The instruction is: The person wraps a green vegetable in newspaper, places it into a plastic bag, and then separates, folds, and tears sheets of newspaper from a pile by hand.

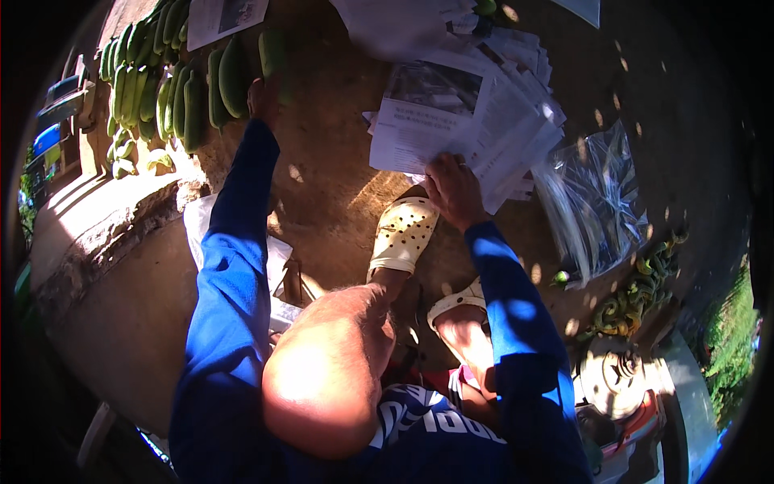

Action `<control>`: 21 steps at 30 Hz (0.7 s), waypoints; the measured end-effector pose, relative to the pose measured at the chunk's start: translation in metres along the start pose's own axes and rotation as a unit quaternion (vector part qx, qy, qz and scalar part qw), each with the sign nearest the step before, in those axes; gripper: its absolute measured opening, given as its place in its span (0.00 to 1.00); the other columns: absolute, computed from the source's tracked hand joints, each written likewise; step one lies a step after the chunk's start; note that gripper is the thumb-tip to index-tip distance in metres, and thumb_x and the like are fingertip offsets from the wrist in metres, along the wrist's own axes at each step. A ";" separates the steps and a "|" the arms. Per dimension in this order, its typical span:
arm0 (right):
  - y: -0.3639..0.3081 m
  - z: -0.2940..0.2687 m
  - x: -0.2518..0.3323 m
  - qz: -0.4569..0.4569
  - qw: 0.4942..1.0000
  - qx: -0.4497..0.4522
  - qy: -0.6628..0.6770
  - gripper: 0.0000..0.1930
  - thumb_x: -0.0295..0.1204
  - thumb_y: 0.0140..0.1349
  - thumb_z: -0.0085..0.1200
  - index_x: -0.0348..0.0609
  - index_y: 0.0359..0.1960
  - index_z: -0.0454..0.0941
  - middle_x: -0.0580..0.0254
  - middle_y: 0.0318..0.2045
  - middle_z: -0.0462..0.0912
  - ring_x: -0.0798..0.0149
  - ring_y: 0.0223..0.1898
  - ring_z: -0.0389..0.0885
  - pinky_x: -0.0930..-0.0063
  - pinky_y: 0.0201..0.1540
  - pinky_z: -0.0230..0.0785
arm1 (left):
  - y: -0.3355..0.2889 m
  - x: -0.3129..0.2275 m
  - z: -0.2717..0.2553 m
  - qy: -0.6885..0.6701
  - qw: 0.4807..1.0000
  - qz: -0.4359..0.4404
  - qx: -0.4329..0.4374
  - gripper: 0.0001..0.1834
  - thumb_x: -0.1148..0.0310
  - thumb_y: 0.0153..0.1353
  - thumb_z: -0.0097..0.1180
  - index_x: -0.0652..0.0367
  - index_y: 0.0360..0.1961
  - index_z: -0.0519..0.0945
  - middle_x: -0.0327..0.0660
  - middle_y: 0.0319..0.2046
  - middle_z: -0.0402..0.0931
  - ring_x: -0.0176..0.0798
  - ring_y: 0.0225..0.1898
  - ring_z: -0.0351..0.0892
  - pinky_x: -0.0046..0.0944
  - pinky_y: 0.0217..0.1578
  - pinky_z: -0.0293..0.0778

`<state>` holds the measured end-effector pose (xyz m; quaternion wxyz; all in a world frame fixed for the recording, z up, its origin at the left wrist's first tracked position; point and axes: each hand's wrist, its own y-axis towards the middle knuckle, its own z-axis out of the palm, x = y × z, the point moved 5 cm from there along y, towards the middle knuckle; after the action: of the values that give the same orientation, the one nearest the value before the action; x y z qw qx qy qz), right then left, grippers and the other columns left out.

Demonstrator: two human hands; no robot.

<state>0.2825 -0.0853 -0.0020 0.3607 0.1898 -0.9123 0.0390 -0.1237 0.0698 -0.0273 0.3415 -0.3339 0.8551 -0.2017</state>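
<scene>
My left hand (263, 102) reaches forward into shadow at the lower end of a long green cucumber (272, 50). Its fingers are too dark to make out, so whether they grip the cucumber is unclear. More large cucumbers (193, 105) lie side by side in rows to the left of that hand. On the right, my right hand (456, 190) has its fingers bent over the near edge of a printed sheet of paper (415, 133). The sheet lies on top of a fanned-out pile of papers (520, 133) on the brown ground.
Clear plastic bags (592, 206) lie right of the papers, with curled green and yellowish vegetables (641, 290) beyond. A round whitish object (610, 375) stands at lower right. My foot in a cream clog (401, 234) is just below the papers. A concrete ledge (105, 218) runs along the left.
</scene>
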 end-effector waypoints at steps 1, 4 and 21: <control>0.000 -0.001 0.000 -0.008 1.000 -0.001 0.009 0.10 0.26 0.52 0.60 0.45 0.35 0.73 0.55 0.37 0.72 0.46 0.41 0.74 0.53 0.39 0.72 | -0.012 -0.001 0.003 -0.128 0.988 0.086 -0.017 0.33 0.52 0.56 0.63 0.63 0.57 0.74 0.49 0.54 0.75 0.49 0.55 0.76 0.46 0.54 0.71; -0.001 -0.003 0.002 -0.021 1.000 0.002 0.006 0.09 0.26 0.52 0.59 0.45 0.34 0.73 0.57 0.35 0.72 0.48 0.39 0.74 0.55 0.38 0.72 | -0.069 -0.028 0.010 0.065 0.896 0.405 -0.169 0.31 0.55 0.58 0.62 0.62 0.58 0.74 0.49 0.54 0.74 0.45 0.56 0.74 0.42 0.55 0.69; -0.010 -0.016 0.019 -0.043 0.997 0.021 -0.065 0.06 0.29 0.52 0.60 0.46 0.30 0.76 0.60 0.32 0.73 0.55 0.36 0.76 0.59 0.35 0.70 | -0.167 -0.063 0.161 0.184 0.809 0.470 0.300 0.34 0.55 0.47 0.67 0.55 0.56 0.75 0.52 0.44 0.80 0.54 0.47 0.80 0.47 0.51 0.75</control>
<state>0.2841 -0.0975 0.0222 0.2981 0.2388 -0.9237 0.0305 0.0986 -0.0208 -0.0136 0.3140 0.2716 0.8513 -0.3210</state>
